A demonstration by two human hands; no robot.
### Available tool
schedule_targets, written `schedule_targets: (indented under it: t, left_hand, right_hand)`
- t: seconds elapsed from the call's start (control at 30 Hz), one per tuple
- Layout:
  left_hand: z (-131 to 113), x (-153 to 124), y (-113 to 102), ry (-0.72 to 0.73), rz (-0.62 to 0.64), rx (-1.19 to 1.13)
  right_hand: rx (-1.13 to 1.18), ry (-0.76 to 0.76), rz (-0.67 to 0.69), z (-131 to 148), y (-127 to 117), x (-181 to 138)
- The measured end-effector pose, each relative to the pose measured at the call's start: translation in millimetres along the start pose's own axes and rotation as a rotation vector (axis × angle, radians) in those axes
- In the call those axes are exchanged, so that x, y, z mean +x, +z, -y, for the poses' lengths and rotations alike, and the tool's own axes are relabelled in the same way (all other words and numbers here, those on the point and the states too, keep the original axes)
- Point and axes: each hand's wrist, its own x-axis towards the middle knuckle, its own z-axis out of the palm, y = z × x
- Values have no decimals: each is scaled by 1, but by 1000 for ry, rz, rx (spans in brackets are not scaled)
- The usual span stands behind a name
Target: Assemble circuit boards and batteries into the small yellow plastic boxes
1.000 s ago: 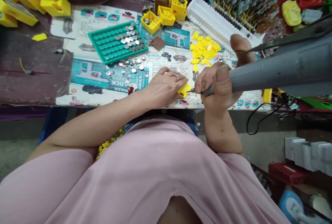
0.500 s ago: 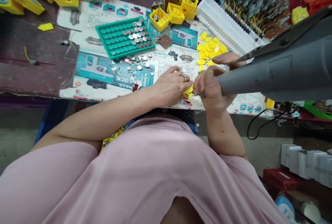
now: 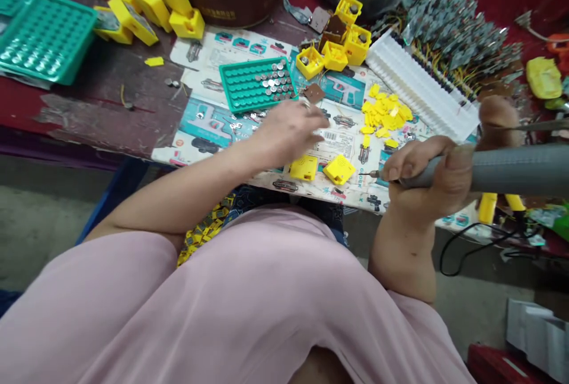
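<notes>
A grey electric screwdriver (image 3: 524,168) is gripped in my right hand (image 3: 427,170). Its thin bit points left, just off a yellow plastic case (image 3: 339,169) and touching nothing. Beside that case lies a second yellow case (image 3: 304,168), partly under my left hand (image 3: 291,132). Motion smears the left hand above the printed sheet, so whether its fingers hold anything is unclear. Behind it sits a green tray (image 3: 244,85) with round silver button cells in its right part. A pile of small yellow plastic pieces (image 3: 384,111) lies beyond the screwdriver tip.
A white slotted rack (image 3: 418,90) with wired parts stands at the back right. Open yellow cases (image 3: 335,55) cluster behind the green tray. More yellow housings fill a brown round tin (image 3: 217,8). Stacked green trays (image 3: 48,37) are far left; black cable (image 3: 453,248) hangs at the right edge.
My right hand has drawn the screwdriver back to the right, off the yellow case. My left hand has lifted off it, and two yellow cases now show. The view has shifted left.
</notes>
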Motion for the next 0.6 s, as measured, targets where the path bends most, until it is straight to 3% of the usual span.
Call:
schedule_targets:
  t: [0.1, 0.2, 0.4, 0.6]
  left_hand:
    - [35, -7, -12, -165, 43, 116]
    - [52, -15, -15, -213, 8, 131]
    - [49, -26, -15, -186, 119, 105]
    - [55, -36, -7, -105, 126, 141]
  right_hand:
    - [118, -155, -32, -5, 2, -2]
    - [101, -142, -16, -6, 4, -2]
    - [97, -161, 18, -9, 8, 0]
    - [114, -135, 61, -10, 10, -2]
